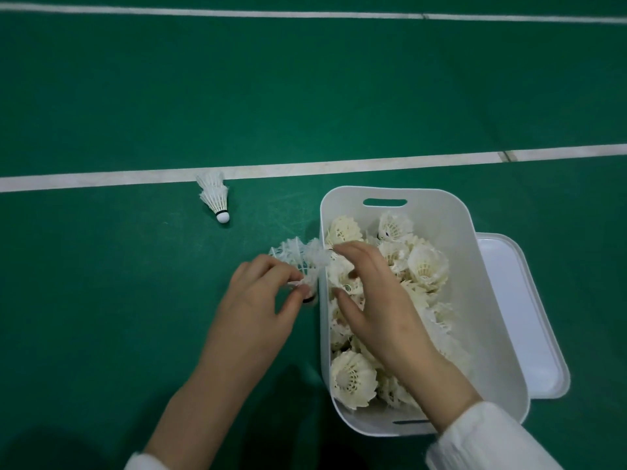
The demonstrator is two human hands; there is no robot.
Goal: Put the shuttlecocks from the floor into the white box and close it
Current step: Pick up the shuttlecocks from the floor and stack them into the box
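The white box (pixel 481 300) stands open on the green floor at centre right, filled with several white feather shuttlecocks (pixel 424 266). My left hand (pixel 261 300) pinches a shuttlecock (pixel 295 256) near its cork, just outside the box's left wall. My right hand (pixel 373 300) reaches over the box with fingers spread and relaxed; its fingertips touch the feathers of a shuttlecock at the left rim. Two stacked shuttlecocks (pixel 215 196) lie on the floor to the far left, cork toward me. The white lid (pixel 529 317) lies flat beside the box on the right, partly under it.
White court lines (pixel 101 179) cross the green floor behind the box, and another (pixel 305 13) runs along the top. My white sleeves show at the bottom edge. A dark shadow lies on the floor at the bottom left.
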